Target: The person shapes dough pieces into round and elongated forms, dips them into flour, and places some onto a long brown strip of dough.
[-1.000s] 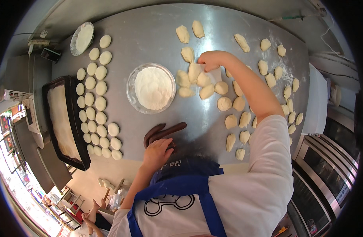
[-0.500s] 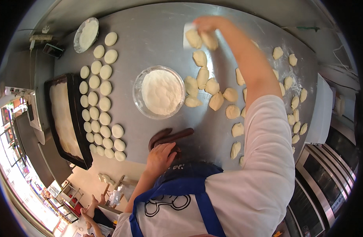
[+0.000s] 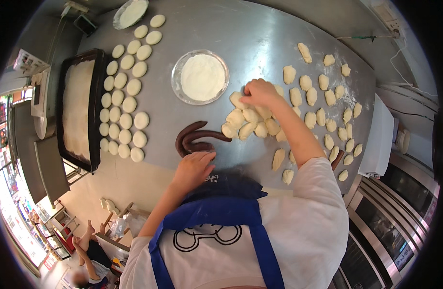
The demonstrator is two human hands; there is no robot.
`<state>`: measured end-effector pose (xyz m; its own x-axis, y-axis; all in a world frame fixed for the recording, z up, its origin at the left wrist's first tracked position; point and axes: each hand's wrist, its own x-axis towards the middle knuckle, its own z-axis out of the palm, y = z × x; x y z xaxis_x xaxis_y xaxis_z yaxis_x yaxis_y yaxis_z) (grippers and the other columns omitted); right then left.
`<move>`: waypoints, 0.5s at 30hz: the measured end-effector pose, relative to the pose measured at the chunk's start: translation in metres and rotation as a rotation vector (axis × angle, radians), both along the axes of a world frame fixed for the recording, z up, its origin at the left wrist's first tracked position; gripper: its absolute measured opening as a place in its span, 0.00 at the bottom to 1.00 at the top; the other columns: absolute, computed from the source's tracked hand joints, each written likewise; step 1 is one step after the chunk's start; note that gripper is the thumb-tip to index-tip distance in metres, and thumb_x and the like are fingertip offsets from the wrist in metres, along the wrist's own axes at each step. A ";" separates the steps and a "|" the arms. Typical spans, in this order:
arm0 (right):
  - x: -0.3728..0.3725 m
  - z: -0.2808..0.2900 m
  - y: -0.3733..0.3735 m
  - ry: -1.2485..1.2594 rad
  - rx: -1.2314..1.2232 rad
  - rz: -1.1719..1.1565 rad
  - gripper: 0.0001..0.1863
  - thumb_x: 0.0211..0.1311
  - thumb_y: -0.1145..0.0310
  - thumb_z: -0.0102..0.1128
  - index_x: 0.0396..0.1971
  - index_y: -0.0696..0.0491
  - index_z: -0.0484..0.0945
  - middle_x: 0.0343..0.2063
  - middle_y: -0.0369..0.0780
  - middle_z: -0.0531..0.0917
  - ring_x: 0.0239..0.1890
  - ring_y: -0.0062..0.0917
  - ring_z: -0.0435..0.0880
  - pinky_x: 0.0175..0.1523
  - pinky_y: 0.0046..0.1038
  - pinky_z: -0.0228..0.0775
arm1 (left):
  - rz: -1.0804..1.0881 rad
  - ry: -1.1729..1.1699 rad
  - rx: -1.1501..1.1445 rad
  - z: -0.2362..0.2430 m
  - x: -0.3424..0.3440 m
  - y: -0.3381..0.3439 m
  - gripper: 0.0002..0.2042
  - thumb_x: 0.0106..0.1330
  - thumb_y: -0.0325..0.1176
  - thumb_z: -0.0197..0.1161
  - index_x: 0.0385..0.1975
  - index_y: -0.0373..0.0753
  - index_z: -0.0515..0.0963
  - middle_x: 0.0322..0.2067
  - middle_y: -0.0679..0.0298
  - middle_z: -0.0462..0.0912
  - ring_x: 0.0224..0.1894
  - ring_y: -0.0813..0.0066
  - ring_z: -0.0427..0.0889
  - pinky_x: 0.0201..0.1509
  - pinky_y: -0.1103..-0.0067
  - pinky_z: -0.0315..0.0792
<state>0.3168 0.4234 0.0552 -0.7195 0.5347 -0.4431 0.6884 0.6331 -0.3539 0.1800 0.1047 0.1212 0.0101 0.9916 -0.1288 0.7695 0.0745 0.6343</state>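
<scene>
My right hand (image 3: 261,93) is over a cluster of pale dough pieces (image 3: 247,130), its fingers curled down and pressed together at the cluster's far side. What they hold, if anything, is hidden. At the table's near edge, my left hand (image 3: 195,166) lies against a bent, dark brown rope of paste (image 3: 190,136), touching its near end with fingers stretched out and thumb apart. The rope's far end reaches the dough cluster. Just beyond the rope stands a clear bowl of white flour (image 3: 202,79).
Rows of round, flattened dough pieces (image 3: 130,104) lie left of the bowl. Further left is a black lined baking tray (image 3: 100,86). A second flour bowl (image 3: 130,14) stands far left. Loose dough pieces (image 3: 311,96) cover the right side. Another person (image 3: 91,265) is at lower left.
My right hand has come nearer from the far side, and the scattered dough pieces now sit bunched together. The white flat piece by that hand no longer shows. My left hand stays by the paste.
</scene>
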 end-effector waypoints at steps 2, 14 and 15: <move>0.002 -0.016 -0.037 0.004 0.227 -0.067 0.19 0.51 0.54 0.69 0.35 0.54 0.83 0.37 0.42 0.82 0.44 0.36 0.79 0.47 0.35 0.74 | -0.040 0.003 0.012 0.008 0.003 -0.009 0.20 0.58 0.33 0.68 0.51 0.40 0.77 0.45 0.59 0.82 0.48 0.58 0.81 0.51 0.67 0.76; -0.019 0.043 -0.250 0.837 0.151 -0.097 0.14 0.53 0.70 0.66 0.39 0.52 0.75 0.42 0.43 0.81 0.44 0.41 0.80 0.47 0.38 0.73 | 0.821 -1.877 -0.130 -0.039 -0.001 -0.003 0.24 0.79 0.49 0.38 0.57 0.34 0.69 0.55 0.58 0.77 0.57 0.63 0.76 0.64 0.66 0.68; -0.020 0.048 -0.253 0.878 0.133 0.006 0.15 0.52 0.69 0.67 0.40 0.53 0.76 0.43 0.42 0.81 0.44 0.40 0.80 0.48 0.38 0.73 | 0.785 -1.926 -0.140 -0.041 -0.006 -0.008 0.24 0.79 0.49 0.38 0.57 0.35 0.69 0.54 0.58 0.77 0.57 0.63 0.76 0.64 0.66 0.68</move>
<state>0.2970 0.1709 0.1030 -0.7733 0.5379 0.3356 0.2001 0.7093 -0.6759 0.1735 0.0968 0.0806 -0.1299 0.8390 -0.5284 -0.9248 0.0897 0.3698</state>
